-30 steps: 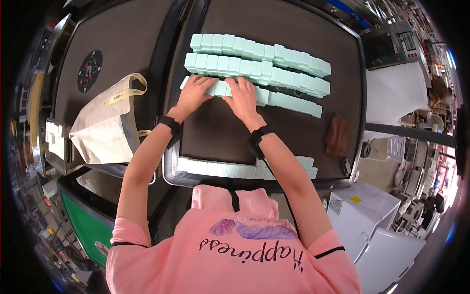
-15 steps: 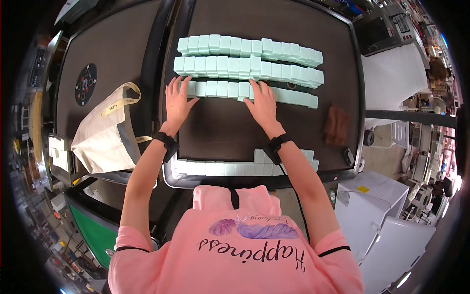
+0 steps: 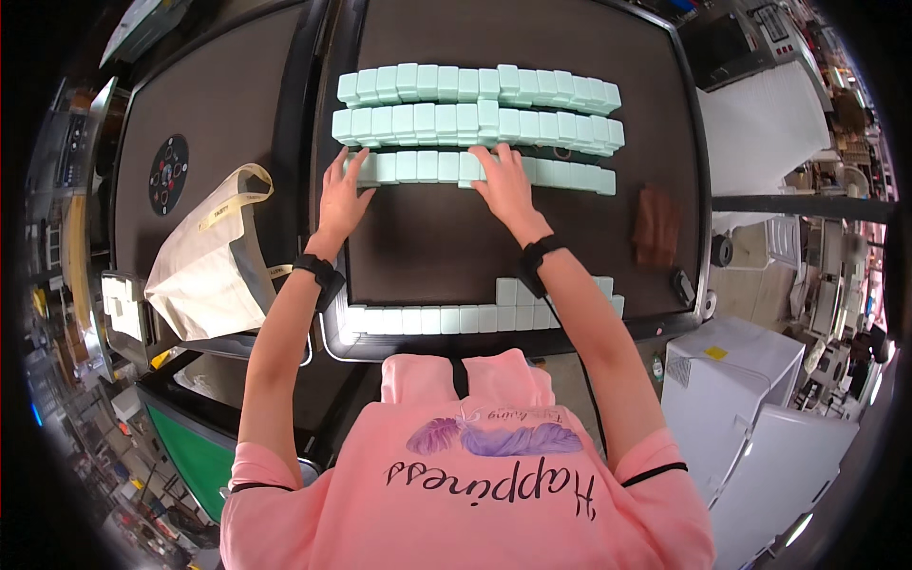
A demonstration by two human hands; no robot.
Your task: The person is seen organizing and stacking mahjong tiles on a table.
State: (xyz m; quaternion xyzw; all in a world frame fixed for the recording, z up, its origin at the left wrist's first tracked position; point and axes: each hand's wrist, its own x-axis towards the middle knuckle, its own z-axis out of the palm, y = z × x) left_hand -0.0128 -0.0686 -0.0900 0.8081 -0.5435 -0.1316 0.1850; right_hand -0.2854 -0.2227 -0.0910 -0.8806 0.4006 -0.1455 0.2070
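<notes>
Three long rows of pale green mahjong tiles lie across the dark table: a far row (image 3: 418, 84), a middle row (image 3: 413, 123) and a near row (image 3: 427, 167). My left hand (image 3: 340, 199) is at the left end of the near row, fingers spread and thumb apart. My right hand (image 3: 508, 190) lies over that row right of its middle. Its fingers reach across the tile tops, its thumb stays on the near side, and the tiles beneath are hidden. Another line of tiles (image 3: 427, 320) runs along the near table edge, with a few stacked tiles (image 3: 513, 292) beside my right wrist.
A brown cloth (image 3: 657, 226) and a small black device (image 3: 682, 287) lie at the table's right side. To the left, a beige bag (image 3: 209, 266) rests on a second table (image 3: 237, 104), which has a round black panel (image 3: 169, 175). White cabinets (image 3: 727, 380) stand at lower right.
My right hand has shifted slightly left along the near row, its fingertips reaching farther over the tiles. My left hand keeps its place at the row's end. The whole view has shifted slightly.
</notes>
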